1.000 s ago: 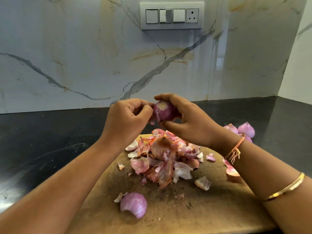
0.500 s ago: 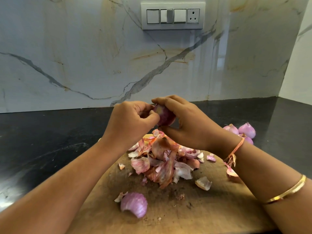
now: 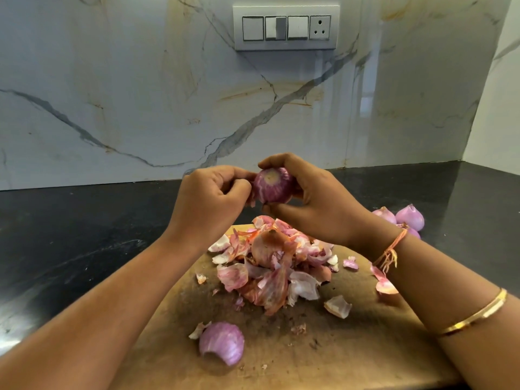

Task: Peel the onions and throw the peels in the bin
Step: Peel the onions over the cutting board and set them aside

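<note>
Above the heap of peels on the wooden board, the right hand cupped the onion, fingers and thumb curled round it and its cut end facing up, while the left hand, fingers curled tight, pinched skin at the onion's left side.

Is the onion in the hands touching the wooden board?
No, the left hand and right hand hold the onion up above the pile of peels on the wooden board.
</note>
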Action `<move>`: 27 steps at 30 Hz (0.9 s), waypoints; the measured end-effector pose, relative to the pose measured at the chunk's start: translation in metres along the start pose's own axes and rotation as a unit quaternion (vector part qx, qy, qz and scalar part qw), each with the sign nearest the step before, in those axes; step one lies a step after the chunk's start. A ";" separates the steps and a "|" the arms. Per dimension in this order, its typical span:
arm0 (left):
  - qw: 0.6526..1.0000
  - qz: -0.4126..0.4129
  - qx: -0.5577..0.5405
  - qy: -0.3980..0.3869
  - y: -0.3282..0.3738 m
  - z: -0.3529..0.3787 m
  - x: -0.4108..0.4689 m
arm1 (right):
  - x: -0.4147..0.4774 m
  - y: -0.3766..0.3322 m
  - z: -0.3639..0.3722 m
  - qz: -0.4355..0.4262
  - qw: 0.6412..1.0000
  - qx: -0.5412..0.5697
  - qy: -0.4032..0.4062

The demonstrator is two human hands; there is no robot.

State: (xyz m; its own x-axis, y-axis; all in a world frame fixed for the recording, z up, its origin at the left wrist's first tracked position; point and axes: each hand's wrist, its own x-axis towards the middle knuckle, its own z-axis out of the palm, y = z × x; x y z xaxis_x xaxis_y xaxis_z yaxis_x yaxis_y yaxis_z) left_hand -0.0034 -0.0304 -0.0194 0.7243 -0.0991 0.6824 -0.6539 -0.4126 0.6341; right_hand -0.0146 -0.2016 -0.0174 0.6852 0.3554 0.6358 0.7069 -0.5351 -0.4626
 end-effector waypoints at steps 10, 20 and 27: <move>0.998 -0.001 0.021 -0.059 0.003 0.002 -0.003 | -0.001 -0.001 -0.001 0.002 1.000 -0.007 0.003; 0.984 0.084 0.152 -0.038 -0.001 0.002 -0.002 | -0.001 -0.002 0.000 -0.023 0.997 -0.069 0.003; 0.993 0.048 0.101 -0.025 -0.004 0.001 0.001 | 0.000 -0.001 -0.003 0.037 0.999 0.024 0.004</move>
State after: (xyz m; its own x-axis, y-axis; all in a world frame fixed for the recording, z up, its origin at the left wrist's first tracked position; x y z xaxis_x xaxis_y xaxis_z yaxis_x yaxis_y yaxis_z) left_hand 0.0001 -0.0296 -0.0215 0.6743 -0.1887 0.7139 -0.6666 -0.5714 0.4787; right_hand -0.0154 -0.2035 -0.0148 0.7340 0.3099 0.6043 0.6625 -0.5222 -0.5370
